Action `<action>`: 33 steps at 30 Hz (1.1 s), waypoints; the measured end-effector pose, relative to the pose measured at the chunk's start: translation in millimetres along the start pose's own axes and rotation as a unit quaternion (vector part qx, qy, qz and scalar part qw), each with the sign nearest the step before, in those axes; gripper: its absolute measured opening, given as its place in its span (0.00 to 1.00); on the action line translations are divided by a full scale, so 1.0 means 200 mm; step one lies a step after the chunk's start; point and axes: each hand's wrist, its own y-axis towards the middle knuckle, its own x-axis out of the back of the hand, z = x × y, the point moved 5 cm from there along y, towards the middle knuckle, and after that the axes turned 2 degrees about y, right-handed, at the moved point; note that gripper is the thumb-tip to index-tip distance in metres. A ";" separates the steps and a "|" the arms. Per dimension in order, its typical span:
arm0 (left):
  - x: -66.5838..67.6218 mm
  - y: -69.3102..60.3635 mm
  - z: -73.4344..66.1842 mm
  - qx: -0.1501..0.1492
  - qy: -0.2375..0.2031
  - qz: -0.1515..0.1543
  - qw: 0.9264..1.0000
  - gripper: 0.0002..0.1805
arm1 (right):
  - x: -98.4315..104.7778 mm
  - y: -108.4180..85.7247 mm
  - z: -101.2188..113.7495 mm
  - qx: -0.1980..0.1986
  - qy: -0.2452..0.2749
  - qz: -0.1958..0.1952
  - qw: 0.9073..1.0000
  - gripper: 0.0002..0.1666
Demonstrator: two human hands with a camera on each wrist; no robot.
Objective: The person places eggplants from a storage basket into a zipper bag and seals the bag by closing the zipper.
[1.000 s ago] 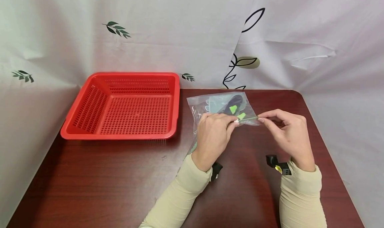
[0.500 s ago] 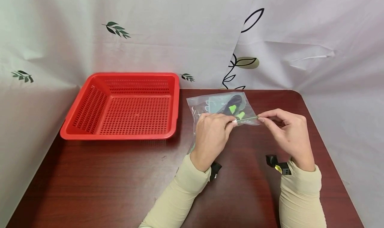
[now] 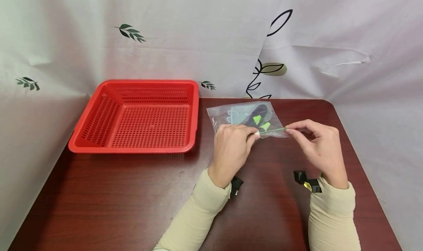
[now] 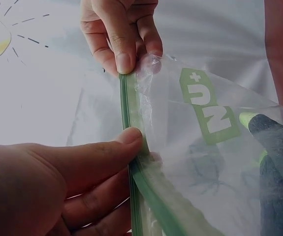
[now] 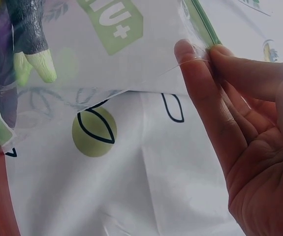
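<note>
A clear zip bag [image 3: 218, 113] with a green zip strip lies toward the back right of the table in the head view. Inside it is a dark toy figure [image 3: 261, 111] with lime-green ends, partly blurred by the plastic. My left hand [image 3: 231, 148] pinches the zip between thumb and fingers partway along. In the left wrist view the green strip [image 4: 153, 191] splits into two diverging lines below my thumb, and it runs as one line above. With thumb and forefinger, my right hand [image 3: 318, 144] pinches the zip's right end, also seen in the right wrist view.
A red perforated basket [image 3: 195, 133] stands on the left of the brown table [image 3: 132, 192]. White patterned cloth [image 3: 165, 42] hangs behind and along the sides. Each wrist carries a small black camera [image 3: 312, 185].
My left hand has slid slightly left along the zip, so the stretch of zip between the two hands is longer. My right hand holds its place at the end.
</note>
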 end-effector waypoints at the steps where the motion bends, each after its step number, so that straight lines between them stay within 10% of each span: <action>1: 0.00 0.00 0.00 0.001 0.000 0.001 1.000 0.08 | 0.00 0.00 0.00 0.000 0.001 0.001 1.000 0.14; 33: 0.01 0.00 0.03 0.015 0.006 0.003 1.000 0.08 | 0.00 0.00 -0.01 0.002 0.002 0.003 1.000 0.14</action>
